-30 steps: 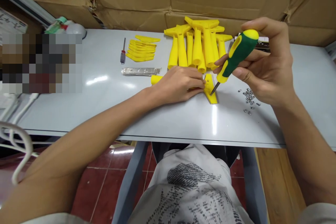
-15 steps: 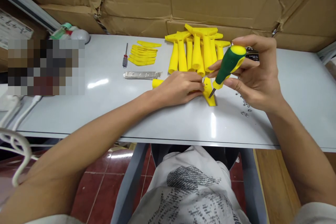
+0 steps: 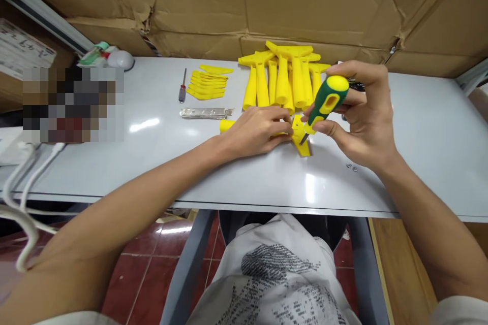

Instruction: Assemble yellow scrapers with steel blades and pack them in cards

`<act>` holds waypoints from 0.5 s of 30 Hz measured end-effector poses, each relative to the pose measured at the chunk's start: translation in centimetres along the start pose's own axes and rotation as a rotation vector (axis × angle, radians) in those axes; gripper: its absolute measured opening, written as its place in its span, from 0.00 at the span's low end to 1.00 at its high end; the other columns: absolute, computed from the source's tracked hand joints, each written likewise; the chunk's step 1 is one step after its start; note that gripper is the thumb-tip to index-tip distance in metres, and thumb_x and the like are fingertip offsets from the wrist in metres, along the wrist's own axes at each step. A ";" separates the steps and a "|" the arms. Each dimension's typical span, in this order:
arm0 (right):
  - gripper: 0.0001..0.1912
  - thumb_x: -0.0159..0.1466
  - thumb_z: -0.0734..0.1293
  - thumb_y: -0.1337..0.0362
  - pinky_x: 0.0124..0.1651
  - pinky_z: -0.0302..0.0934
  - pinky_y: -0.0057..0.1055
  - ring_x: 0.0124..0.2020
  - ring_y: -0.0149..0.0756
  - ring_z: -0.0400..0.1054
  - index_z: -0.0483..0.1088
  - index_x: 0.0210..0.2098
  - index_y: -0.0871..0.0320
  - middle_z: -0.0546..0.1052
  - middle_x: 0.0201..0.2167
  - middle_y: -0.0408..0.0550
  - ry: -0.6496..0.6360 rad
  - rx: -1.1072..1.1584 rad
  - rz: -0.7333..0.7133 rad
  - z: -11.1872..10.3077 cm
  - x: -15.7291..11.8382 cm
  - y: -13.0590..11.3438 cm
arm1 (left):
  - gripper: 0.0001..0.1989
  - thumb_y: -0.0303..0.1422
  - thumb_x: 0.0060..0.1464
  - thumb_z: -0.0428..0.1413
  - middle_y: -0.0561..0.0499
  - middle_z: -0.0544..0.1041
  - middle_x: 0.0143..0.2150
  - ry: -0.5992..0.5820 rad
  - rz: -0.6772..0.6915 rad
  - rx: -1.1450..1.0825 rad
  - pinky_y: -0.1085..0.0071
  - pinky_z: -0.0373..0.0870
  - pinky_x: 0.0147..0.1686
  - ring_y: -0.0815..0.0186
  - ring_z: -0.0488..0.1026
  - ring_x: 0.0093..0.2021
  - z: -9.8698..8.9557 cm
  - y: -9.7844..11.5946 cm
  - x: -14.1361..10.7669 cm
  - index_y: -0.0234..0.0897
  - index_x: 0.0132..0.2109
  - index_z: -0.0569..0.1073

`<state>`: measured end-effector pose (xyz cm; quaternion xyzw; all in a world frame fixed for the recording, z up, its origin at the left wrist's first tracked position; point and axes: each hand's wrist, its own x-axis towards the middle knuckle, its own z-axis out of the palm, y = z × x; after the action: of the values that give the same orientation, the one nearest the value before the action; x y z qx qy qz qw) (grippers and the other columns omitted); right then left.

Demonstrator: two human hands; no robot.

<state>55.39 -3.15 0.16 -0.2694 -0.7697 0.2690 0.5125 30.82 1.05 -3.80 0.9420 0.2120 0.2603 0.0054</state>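
My right hand is closed around a green and yellow screwdriver, tilted with its tip down on the head of a yellow plastic T-shaped handle. The tip meets the piece at a small screw or hole; which one I cannot tell. Pressed over the same handle, my left hand grips it against the table, its fingers curled near the head. The grip end of the handle sticks out left of the wrist, and its middle is hidden under the hand. A couple of loose screws lie below my right hand.
Several yellow T-shaped handles are piled at the back. Left of them are a stack of flat yellow pieces, a small screwdriver and a bundle of metal strips. White cables run at the far left.
My right hand has turned the screwdriver, so its yellow grip inset now faces me. It now covers most of the loose screws. My left hand keeps its hold on the yellow handle.
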 end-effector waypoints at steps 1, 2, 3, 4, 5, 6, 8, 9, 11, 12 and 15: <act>0.32 0.64 0.78 0.51 0.48 0.82 0.48 0.46 0.44 0.81 0.66 0.64 0.35 0.73 0.62 0.45 -0.004 0.019 0.004 -0.1 0.0 0.1 | 0.09 0.36 0.71 0.59 0.47 0.84 0.46 0.003 0.009 -0.003 0.68 0.74 0.39 0.61 0.83 0.47 0.0 0.0 0.0 0.38 0.44 0.82; 0.31 0.66 0.76 0.50 0.50 0.82 0.50 0.48 0.46 0.81 0.66 0.65 0.34 0.75 0.61 0.45 -0.007 0.039 0.017 -0.2 0.1 0.2 | 0.10 0.36 0.71 0.58 0.47 0.84 0.45 0.006 0.017 -0.008 0.68 0.74 0.39 0.61 0.83 0.46 0.0 -0.1 0.1 0.38 0.43 0.82; 0.31 0.67 0.75 0.49 0.53 0.82 0.52 0.51 0.48 0.81 0.65 0.66 0.34 0.76 0.60 0.46 -0.011 0.056 0.039 -0.3 0.1 0.3 | 0.11 0.36 0.71 0.58 0.47 0.84 0.44 0.011 0.025 -0.016 0.68 0.74 0.39 0.61 0.82 0.45 0.0 -0.1 0.1 0.37 0.42 0.82; 0.32 0.67 0.75 0.49 0.54 0.81 0.53 0.53 0.49 0.81 0.64 0.67 0.34 0.78 0.59 0.47 -0.014 0.071 0.056 -0.4 0.1 0.4 | 0.11 0.37 0.72 0.58 0.47 0.84 0.44 0.015 0.029 -0.025 0.68 0.74 0.39 0.61 0.82 0.44 -0.1 -0.1 0.1 0.37 0.41 0.82; 0.32 0.67 0.75 0.49 0.55 0.81 0.54 0.53 0.50 0.81 0.63 0.68 0.35 0.79 0.59 0.47 -0.015 0.081 0.064 -0.5 0.1 0.4 | 0.12 0.37 0.72 0.58 0.47 0.84 0.43 0.017 0.030 -0.032 0.69 0.73 0.38 0.62 0.82 0.43 -0.1 -0.1 0.1 0.37 0.41 0.82; 0.33 0.67 0.75 0.49 0.55 0.81 0.54 0.53 0.50 0.81 0.63 0.68 0.35 0.79 0.58 0.48 -0.018 0.084 0.068 -0.6 0.1 0.5 | 0.12 0.37 0.72 0.58 0.47 0.83 0.42 0.015 0.028 -0.034 0.69 0.73 0.38 0.62 0.82 0.42 -0.1 -0.1 0.1 0.37 0.41 0.82; 0.32 0.67 0.75 0.50 0.55 0.81 0.53 0.52 0.48 0.82 0.64 0.68 0.37 0.79 0.59 0.47 -0.024 0.072 0.066 -0.6 0.0 0.6 | 0.12 0.38 0.72 0.58 0.47 0.83 0.42 -0.002 0.019 -0.025 0.70 0.72 0.37 0.62 0.81 0.43 -0.1 -0.1 0.2 0.38 0.41 0.82; 0.32 0.67 0.76 0.50 0.55 0.81 0.52 0.50 0.47 0.82 0.65 0.67 0.38 0.78 0.60 0.47 -0.021 0.059 0.053 -0.6 0.0 0.6 | 0.12 0.38 0.72 0.58 0.47 0.83 0.42 -0.011 0.017 -0.019 0.70 0.71 0.37 0.62 0.81 0.43 -0.2 -0.1 0.2 0.38 0.41 0.82; 0.31 0.66 0.77 0.51 0.53 0.82 0.50 0.47 0.45 0.82 0.66 0.66 0.39 0.77 0.60 0.46 -0.004 0.019 0.011 -0.4 -0.1 0.6 | 0.12 0.37 0.72 0.57 0.47 0.83 0.42 -0.026 0.020 -0.009 0.70 0.71 0.37 0.62 0.81 0.44 -0.2 0.0 0.1 0.38 0.41 0.82; 0.31 0.66 0.77 0.51 0.51 0.82 0.49 0.46 0.44 0.82 0.67 0.65 0.39 0.77 0.60 0.46 0.011 -0.007 -0.005 -0.3 -0.2 0.6 | 0.12 0.37 0.72 0.57 0.47 0.83 0.43 -0.032 0.023 -0.005 0.69 0.71 0.37 0.62 0.81 0.44 -0.2 -0.1 0.1 0.38 0.41 0.82; 0.30 0.66 0.77 0.54 0.51 0.82 0.48 0.45 0.43 0.82 0.67 0.65 0.40 0.76 0.58 0.46 0.060 -0.063 -0.002 0.0 -0.3 0.1 | 0.12 0.36 0.72 0.57 0.47 0.83 0.42 -0.040 0.019 0.004 0.69 0.70 0.35 0.62 0.80 0.42 -0.1 -0.1 0.1 0.37 0.41 0.83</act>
<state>55.52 -3.28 -0.16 -0.2926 -0.7624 0.2359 0.5267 30.77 1.16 -3.72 0.9489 0.2034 0.2410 0.0053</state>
